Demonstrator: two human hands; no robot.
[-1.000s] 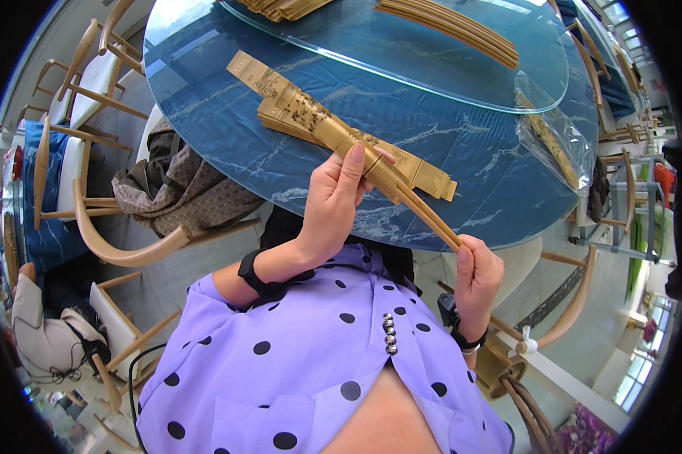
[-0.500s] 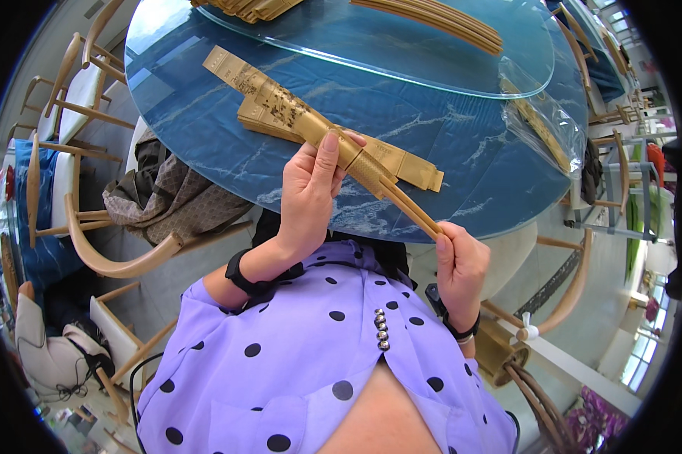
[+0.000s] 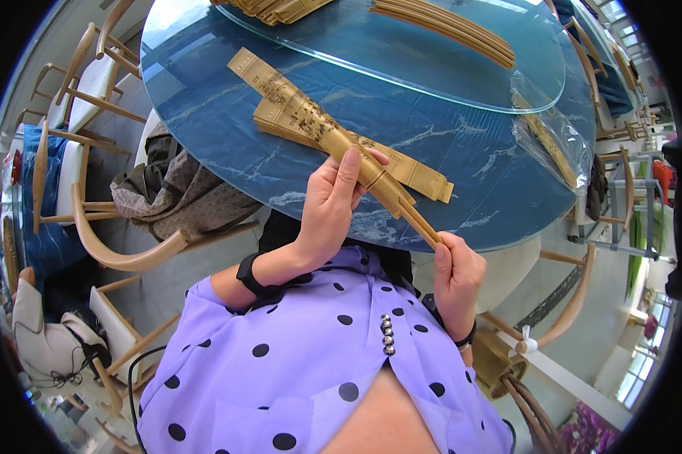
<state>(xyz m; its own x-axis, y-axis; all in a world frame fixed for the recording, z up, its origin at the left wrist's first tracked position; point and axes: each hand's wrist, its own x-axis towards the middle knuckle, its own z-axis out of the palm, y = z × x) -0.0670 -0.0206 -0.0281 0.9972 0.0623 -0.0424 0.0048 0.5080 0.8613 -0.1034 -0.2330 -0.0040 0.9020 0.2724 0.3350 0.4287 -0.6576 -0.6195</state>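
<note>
My left hand (image 3: 329, 200) is closed round a long gold paper chopstick sleeve (image 3: 314, 125) with dark printed decoration, held slanting over the table's near edge. Out of the sleeve's lower right end stick light-brown chopsticks (image 3: 420, 225). Their outer ends are pinched between the thumb and fingers of my right hand (image 3: 459, 276). The rest of their length is hidden in the sleeve. Behind the held sleeve lies a stack of flat gold sleeves (image 3: 420, 179) on the blue tabletop, partly covered from view.
On the glass turntable (image 3: 341, 57) lie a bundle of chopsticks (image 3: 450, 34) and more gold sleeves (image 3: 276, 10). A clear plastic bag (image 3: 556, 144) with a gold strip inside rests at the table's right. Left of me, a brown bag (image 3: 182, 193) sits on a wooden chair (image 3: 129, 261).
The chopsticks have slid further into the sleeve, so a shorter length shows between it and my right hand. My left hand and the sleeve have come closer to my right hand.
</note>
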